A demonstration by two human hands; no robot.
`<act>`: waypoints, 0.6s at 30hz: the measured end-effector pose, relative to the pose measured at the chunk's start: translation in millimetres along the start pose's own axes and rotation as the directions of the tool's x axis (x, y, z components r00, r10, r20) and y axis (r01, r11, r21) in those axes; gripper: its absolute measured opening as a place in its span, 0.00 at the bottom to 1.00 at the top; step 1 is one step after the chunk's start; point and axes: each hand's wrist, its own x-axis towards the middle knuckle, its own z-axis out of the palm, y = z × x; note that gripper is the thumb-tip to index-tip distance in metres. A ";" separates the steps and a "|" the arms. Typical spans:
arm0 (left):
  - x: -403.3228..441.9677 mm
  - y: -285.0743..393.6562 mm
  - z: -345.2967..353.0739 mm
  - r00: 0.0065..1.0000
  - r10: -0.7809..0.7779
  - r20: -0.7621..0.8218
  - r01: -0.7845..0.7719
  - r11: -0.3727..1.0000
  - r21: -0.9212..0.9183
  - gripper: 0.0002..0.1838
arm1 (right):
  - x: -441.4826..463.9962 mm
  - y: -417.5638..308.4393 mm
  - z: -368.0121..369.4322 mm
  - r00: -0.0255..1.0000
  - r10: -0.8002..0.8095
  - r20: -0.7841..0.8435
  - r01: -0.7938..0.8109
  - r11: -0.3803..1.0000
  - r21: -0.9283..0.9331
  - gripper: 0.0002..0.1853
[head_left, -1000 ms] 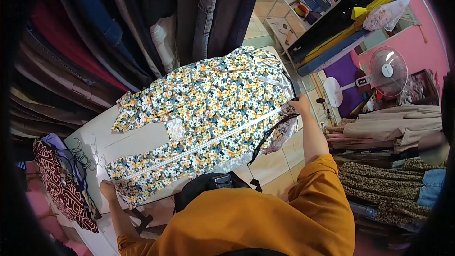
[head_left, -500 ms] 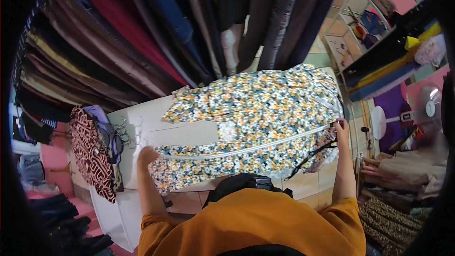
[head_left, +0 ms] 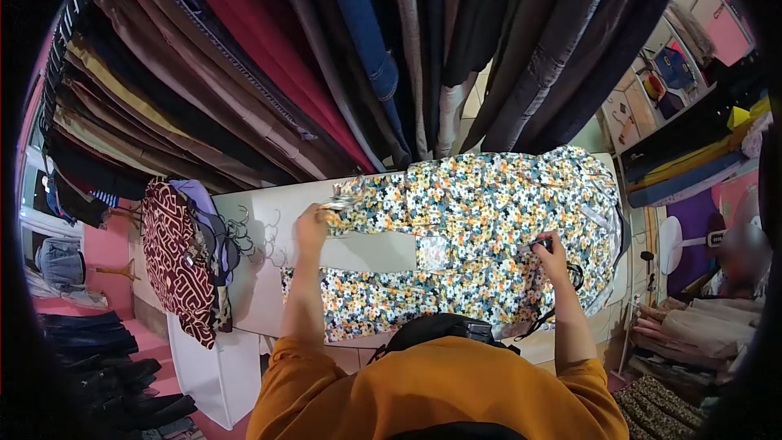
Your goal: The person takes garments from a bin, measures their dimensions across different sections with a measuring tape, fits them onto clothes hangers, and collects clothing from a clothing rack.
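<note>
A floral garment (head_left: 489,204) in white, yellow and green lies spread on a pale table (head_left: 252,285), one sleeve (head_left: 375,205) stretched to the left. At the end of that sleeve is my left hand (head_left: 311,230), its fingers closed; blur hides what they pinch. My right hand (head_left: 551,254) is over the body of the garment, closed on a small black object (head_left: 541,244). A thin black strap (head_left: 544,322) lies near the right wrist. The long white measuring tape is no longer seen stretched out.
Trousers (head_left: 358,24) hang in a dense row behind the table. Patterned maroon cloth (head_left: 175,261) and wire hangers (head_left: 240,236) are at the left. Hanging clothes, a shelf (head_left: 635,106) and a fan (head_left: 670,244) stand at the right.
The view has swung left. My left hand has moved from the garment's lower left edge up to the sleeve. My right hand has moved inward from the right edge. The tape is no longer stretched.
</note>
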 end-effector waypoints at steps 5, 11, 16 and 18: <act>-20.8 -78.6 -44.8 0.972 -0.234 -0.019 0.191 0.835 -0.517 0.09 | 4.2 -0.5 -0.6 1.000 0.000 -0.001 0.000 0.999 -0.042 0.17; -25.5 -86.1 -17.4 0.897 -0.003 -0.441 -0.006 1.000 -0.019 0.06 | 8.9 -14.6 0.2 0.999 0.036 0.002 -0.035 0.994 -0.105 0.16; -61.8 38.4 5.9 0.951 0.077 -0.298 -0.208 0.874 -0.438 0.13 | 0.3 -57.3 44.0 0.978 -0.084 0.191 0.095 0.994 -0.048 0.21; -86.7 93.5 24.1 0.951 0.258 0.171 -0.016 0.595 -0.804 0.15 | -21.0 -106.5 78.1 0.911 -0.021 0.412 0.020 1.000 0.006 0.23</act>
